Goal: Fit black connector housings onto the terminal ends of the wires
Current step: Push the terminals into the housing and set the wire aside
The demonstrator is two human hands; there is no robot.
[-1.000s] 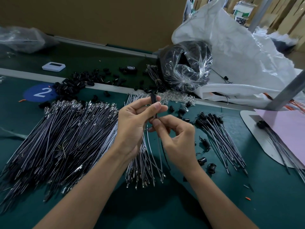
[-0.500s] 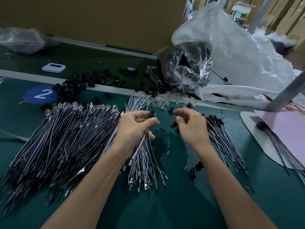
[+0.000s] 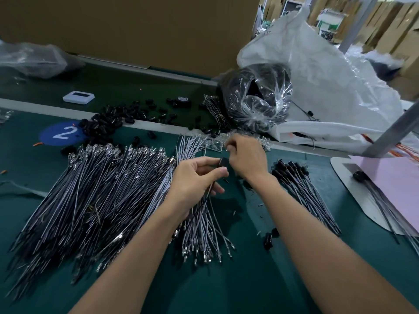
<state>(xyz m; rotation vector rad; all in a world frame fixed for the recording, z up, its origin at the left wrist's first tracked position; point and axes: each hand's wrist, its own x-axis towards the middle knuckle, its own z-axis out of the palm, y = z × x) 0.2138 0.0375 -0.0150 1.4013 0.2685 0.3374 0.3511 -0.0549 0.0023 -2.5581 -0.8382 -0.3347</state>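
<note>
Grey wire bundle (image 3: 201, 232) fans out at six o'clock. Just above, the left hand (image 3: 195, 177) pinches one wire (image 3: 208, 193), black housing (image 3: 223, 162) at its tip. At one o'clock the right hand (image 3: 248, 157) curls, grip impossible to tell. Loose housings (image 3: 106, 123) lie at ten.

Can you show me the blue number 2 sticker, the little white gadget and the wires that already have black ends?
Blue number 2 sticker (image 3: 61, 133): head view, on the white digit.
White gadget (image 3: 78, 97): head view, middle of its top face.
Finished wires (image 3: 305, 191): head view, midway along the bundle.
</note>
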